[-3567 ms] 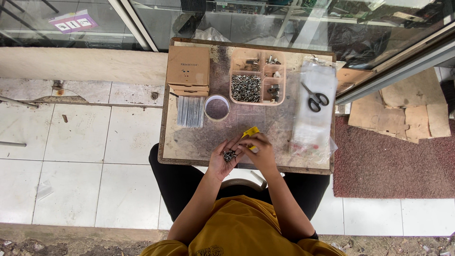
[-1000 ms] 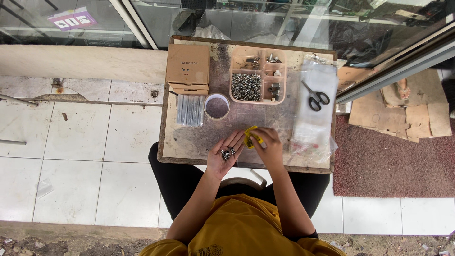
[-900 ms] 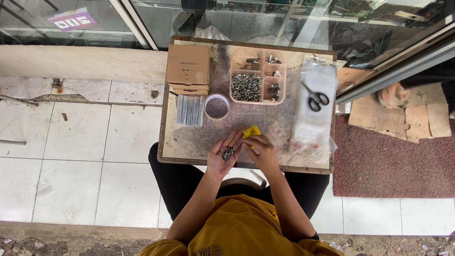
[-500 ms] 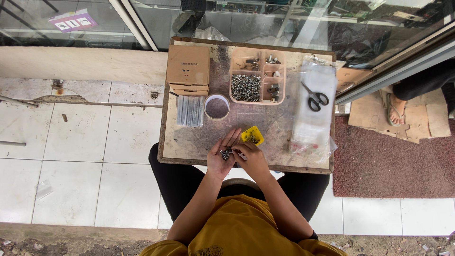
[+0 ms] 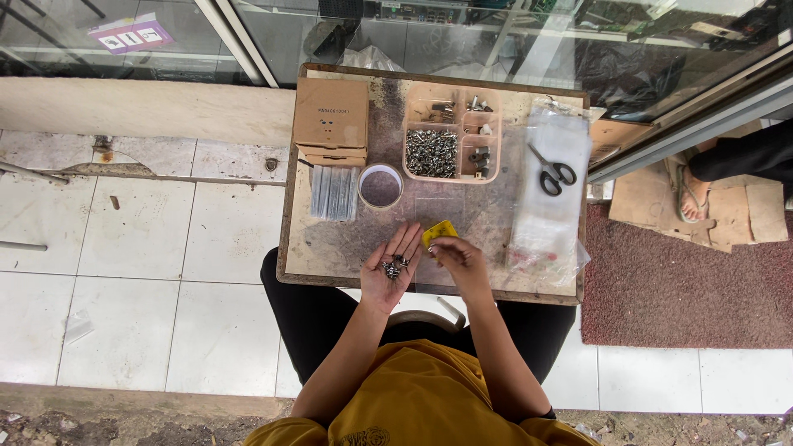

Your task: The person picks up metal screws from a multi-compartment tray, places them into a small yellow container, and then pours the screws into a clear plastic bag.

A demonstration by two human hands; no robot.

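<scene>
The person sits at a small desk (image 5: 330, 248) with both hands over its near edge. The left hand (image 5: 391, 271) lies palm up, fingers spread and released, and a little heap of small dark screws (image 5: 393, 267) rests in the hollow of the palm. The right hand (image 5: 456, 256) is just beside it, its grip pinched on a small yellow bag (image 5: 439, 234) that sticks up from the fingertips toward the middle of the desk. From this height I cannot tell whether the bag holds anything.

Beyond the hands, near the middle of the desk, stands a round white cup (image 5: 381, 186). To its left lies a flat bundle of clear sleeves (image 5: 333, 192), and behind that a brown cardboard box (image 5: 331, 120) sits at the far left corner. A pink tray with compartments (image 5: 451, 134) stands at the far edge; its big left compartment is full of shiny metal screws, and the smaller ones on the right hold a few dark parts. To the right of the tray a pair of scissors (image 5: 551, 170) with black handles lies on a stack of clear plastic bags (image 5: 549, 198) that runs down the right side of the desk.

Off to the right, past a metal door frame, another person's foot in a sandal (image 5: 692, 183) rests on flattened cardboard.
</scene>
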